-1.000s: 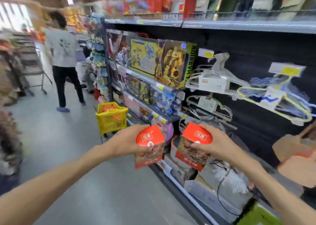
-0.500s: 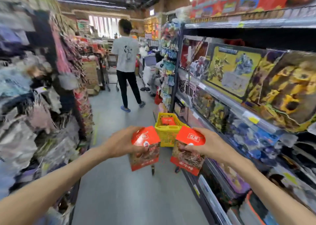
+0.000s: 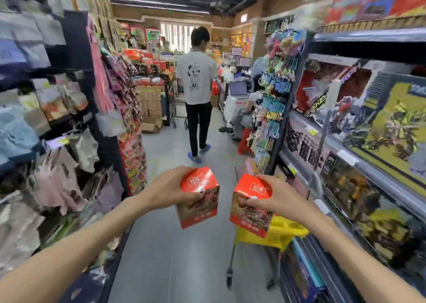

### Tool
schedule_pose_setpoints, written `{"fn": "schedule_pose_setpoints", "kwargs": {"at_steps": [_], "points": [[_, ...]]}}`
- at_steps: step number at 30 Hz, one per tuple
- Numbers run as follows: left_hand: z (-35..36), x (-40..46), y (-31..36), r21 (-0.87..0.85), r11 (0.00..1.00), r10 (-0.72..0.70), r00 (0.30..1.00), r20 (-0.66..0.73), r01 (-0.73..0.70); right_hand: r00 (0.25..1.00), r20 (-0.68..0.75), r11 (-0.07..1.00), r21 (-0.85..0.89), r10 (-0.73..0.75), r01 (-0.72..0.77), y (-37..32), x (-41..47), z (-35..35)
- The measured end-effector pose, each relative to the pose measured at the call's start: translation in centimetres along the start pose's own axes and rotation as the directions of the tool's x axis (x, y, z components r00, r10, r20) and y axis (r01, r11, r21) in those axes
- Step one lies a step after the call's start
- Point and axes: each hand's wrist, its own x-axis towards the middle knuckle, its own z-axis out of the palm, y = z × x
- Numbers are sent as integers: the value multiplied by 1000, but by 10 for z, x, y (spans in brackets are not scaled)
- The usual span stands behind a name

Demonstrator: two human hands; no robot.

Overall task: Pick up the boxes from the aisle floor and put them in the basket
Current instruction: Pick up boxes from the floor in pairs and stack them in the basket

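Ahead, person (image 3: 197, 100) in aisle, shelves (image 3: 359, 155) beside.

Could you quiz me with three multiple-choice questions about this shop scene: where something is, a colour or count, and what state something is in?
1. Where is the yellow basket?
A. under the right hand's box
B. on a left shelf
C. behind the shopper

2. How many red boxes are held?
A. one
B. two
C. four

3. The left hand is:
A. empty
B. flat on a shelf
C. gripping a box

Answers: 1 A, it shows below the right box; 2 B, the left box and the right hand with its own; 3 C, fingers curl over the top.
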Motion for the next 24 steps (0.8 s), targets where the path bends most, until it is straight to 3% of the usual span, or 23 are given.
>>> {"fn": "schedule_pose_setpoints", "kwargs": {"at_steps": [6,11,24], "points": [[-3,153,-84,14,994,105,992,74,-106,997,-42,996,61,60,-58,15,138,5],[-3,291,-114,21,972,229,962,151,-235,976,-155,988,61,151,-143,47,229,-15],[146,597,-100,-142,810,579,740,342,-569,794,-396,860,-23,461,-510,225,357,-60]]}}
